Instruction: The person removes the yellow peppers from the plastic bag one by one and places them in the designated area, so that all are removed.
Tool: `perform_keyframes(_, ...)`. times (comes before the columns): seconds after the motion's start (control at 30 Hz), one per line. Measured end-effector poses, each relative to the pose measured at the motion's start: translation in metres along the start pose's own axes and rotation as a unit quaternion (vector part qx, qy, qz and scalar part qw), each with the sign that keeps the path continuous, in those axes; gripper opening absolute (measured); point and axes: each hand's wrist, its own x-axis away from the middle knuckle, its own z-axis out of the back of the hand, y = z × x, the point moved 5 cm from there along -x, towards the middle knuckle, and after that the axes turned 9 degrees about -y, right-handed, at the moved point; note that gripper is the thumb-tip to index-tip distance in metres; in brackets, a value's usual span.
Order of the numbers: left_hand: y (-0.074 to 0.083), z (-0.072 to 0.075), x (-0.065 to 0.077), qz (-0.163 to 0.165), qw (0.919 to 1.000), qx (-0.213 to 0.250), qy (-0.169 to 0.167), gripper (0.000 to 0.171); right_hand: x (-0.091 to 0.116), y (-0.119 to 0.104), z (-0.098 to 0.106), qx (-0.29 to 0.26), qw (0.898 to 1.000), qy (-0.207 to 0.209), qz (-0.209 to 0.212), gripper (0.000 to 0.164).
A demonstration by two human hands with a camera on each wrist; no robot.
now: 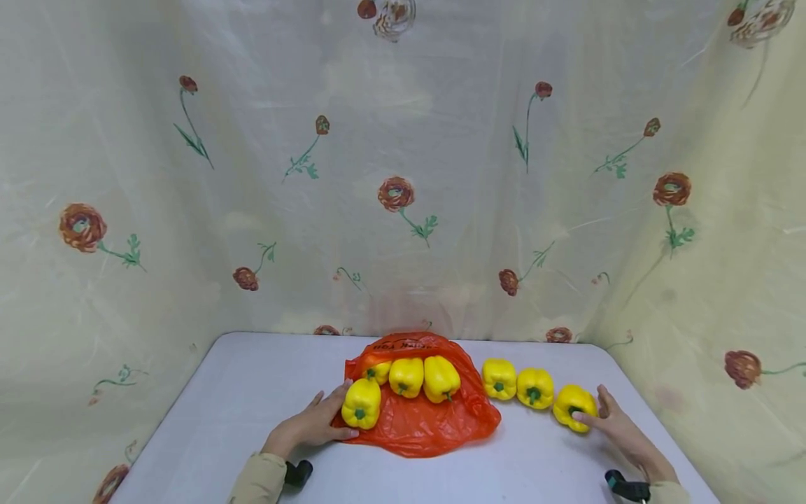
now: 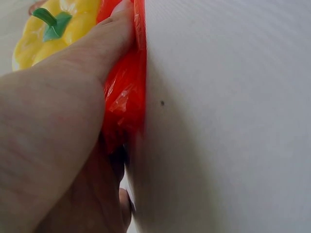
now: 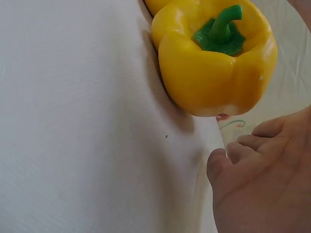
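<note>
An orange-red plastic bag lies on the table with several yellow bell peppers at its mouth. My left hand is at the bag's left side, beside the nearest bell pepper. In the left wrist view its thumb lies along the red plastic, which bunches between thumb and fingers; the other fingers are partly hidden. On the right, my right hand is next to the end bell pepper, thumb and fingers spread. A gap shows between this hand and the pepper in the right wrist view.
Two more yellow bell peppers stand in a row between the bag and the end pepper. The white table is backed and flanked by a pale flowered curtain.
</note>
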Motion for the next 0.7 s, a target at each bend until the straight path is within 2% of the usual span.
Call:
perform_keyframes(0.2, -0.001, -0.001, -0.001, -0.001, 1.0, -0.001, 0.001, 0.101, -0.001, 0.001, 0.0, -0.016, 1.0, 0.004, -0.009, 0.118)
perform_keyframes(0.33, -0.001, -0.001, -0.002, -0.002, 1.0, -0.001, 0.0, 0.101, -0.001, -0.001, 0.002, -0.009, 1.0, 0.013, -0.01, 0.119)
perform_keyframes(0.7, -0.001, -0.001, -0.001, 0.001, 1.0, 0.0, -0.002, 0.1, 0.008, -0.025, 0.018, 0.004, 0.997, 0.076, 0.018, 0.114)
